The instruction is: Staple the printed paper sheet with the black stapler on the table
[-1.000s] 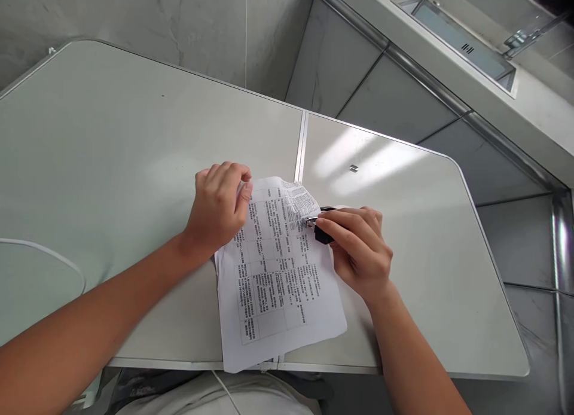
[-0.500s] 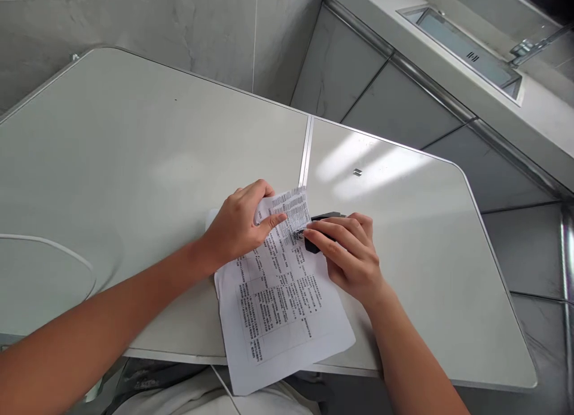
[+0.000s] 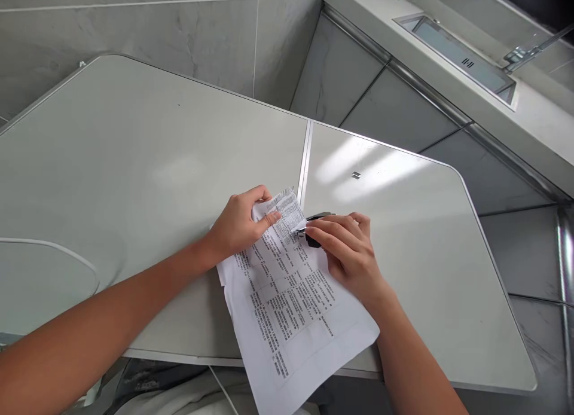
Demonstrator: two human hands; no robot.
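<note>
Grey-tiled room, white folding table with a seam down the middle. Printed sheets lie across the near edge, lower corner hanging off it. Left hand pinches the top corner, folded up and back, thumb and forefinger closed on the paper. Right hand is wrapped around a small black tool, looks like a stapler, metal nose touching the paper edge just beside the fold. Hands close together, not touching. Small staple-like bit sits alone further back, white cable far left.

My read for doing this well: hold the pinch taut so the layers don't fan, get the nose square to the corner and fully over all the layers, fingertips clear of the mouth, then one firm squeeze, no wiggling. Can't tell how many sheets there are.
</note>
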